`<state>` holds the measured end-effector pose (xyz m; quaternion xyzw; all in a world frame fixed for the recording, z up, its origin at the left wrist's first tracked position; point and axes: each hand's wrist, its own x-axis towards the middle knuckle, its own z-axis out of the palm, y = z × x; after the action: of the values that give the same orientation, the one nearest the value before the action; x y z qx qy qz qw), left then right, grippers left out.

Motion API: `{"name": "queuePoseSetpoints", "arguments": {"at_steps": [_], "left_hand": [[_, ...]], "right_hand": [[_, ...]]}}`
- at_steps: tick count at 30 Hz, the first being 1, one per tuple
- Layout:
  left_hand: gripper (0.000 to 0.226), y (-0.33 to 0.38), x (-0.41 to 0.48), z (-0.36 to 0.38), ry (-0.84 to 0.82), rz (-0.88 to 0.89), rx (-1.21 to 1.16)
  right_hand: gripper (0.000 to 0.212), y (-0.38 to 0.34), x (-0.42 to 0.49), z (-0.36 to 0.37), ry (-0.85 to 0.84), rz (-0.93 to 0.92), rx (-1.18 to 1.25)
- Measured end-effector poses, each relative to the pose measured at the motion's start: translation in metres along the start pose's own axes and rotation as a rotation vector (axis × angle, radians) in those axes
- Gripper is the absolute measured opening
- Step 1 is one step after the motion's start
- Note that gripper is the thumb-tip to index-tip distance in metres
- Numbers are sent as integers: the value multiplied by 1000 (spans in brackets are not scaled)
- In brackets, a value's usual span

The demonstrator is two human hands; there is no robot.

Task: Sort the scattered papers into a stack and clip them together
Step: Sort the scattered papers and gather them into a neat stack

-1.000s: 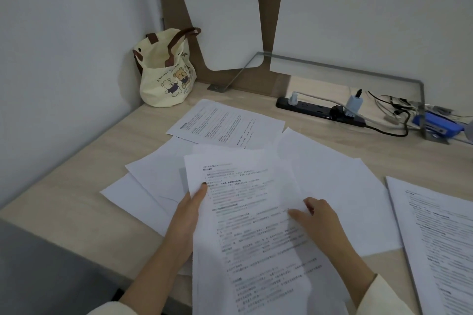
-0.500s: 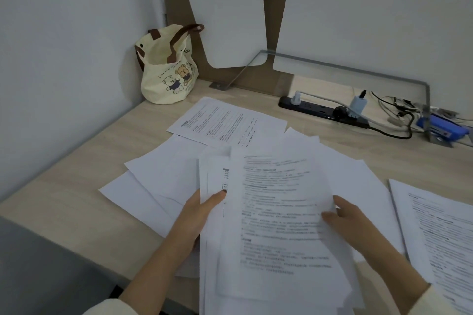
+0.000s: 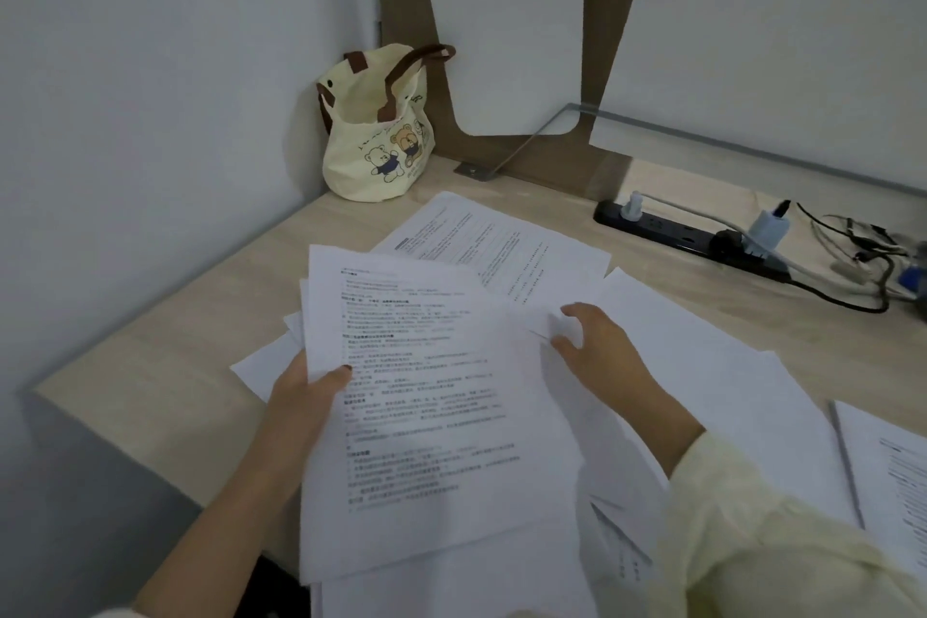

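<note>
— Head view, bottom of the frame: what's held?
— The left hand (image 3: 301, 396) grips the stack (image 3: 426, 391) by its left edge, thumb on top. Its lower edge passes the desk's (image 3: 165, 346) near edge.
— And the right hand (image 3: 599, 341)?
— Centre, fingers curled at a loose sheet's (image 3: 542, 322) corner; pinching or not, I cannot tell.
— Free room?
— Bare desk at left, up to the bag (image 3: 376, 141); a strip before the power bar (image 3: 677, 231), upper right.
</note>
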<state>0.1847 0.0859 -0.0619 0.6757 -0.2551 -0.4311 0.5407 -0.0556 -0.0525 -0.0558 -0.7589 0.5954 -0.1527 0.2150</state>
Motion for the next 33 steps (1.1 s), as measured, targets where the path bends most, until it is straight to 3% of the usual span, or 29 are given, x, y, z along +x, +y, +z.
{"name": "queuePoseSetpoints", "arguments": {"at_steps": [4, 8, 13, 15, 19, 25, 30, 33], "left_hand": [[32, -5, 5, -9, 9, 11, 46], [25, -7, 7, -9, 12, 14, 44], [24, -7, 8, -10, 15, 35, 65], [27, -7, 9, -11, 19, 26, 71], [35, -7, 9, -11, 17, 10, 65], [33, -7, 7, -13, 5, 19, 60], [35, -9, 9, -16, -22, 8, 66], [36, -9, 10, -15, -33, 9, 71]], "right_hand": [[32, 1, 14, 15, -65, -32, -152], [22, 5, 16, 22, 52, -127, -349], [23, 0, 25, 18, 71, -174, -572], [22, -1, 27, 16, 116, -136, -491], [19, -6, 24, 7, 271, 55, -102], [19, -20, 8, -10, 489, 132, 192], [19, -39, -11, -35, 611, 80, 465], [27, -48, -25, -36, 531, -61, 435]]}}
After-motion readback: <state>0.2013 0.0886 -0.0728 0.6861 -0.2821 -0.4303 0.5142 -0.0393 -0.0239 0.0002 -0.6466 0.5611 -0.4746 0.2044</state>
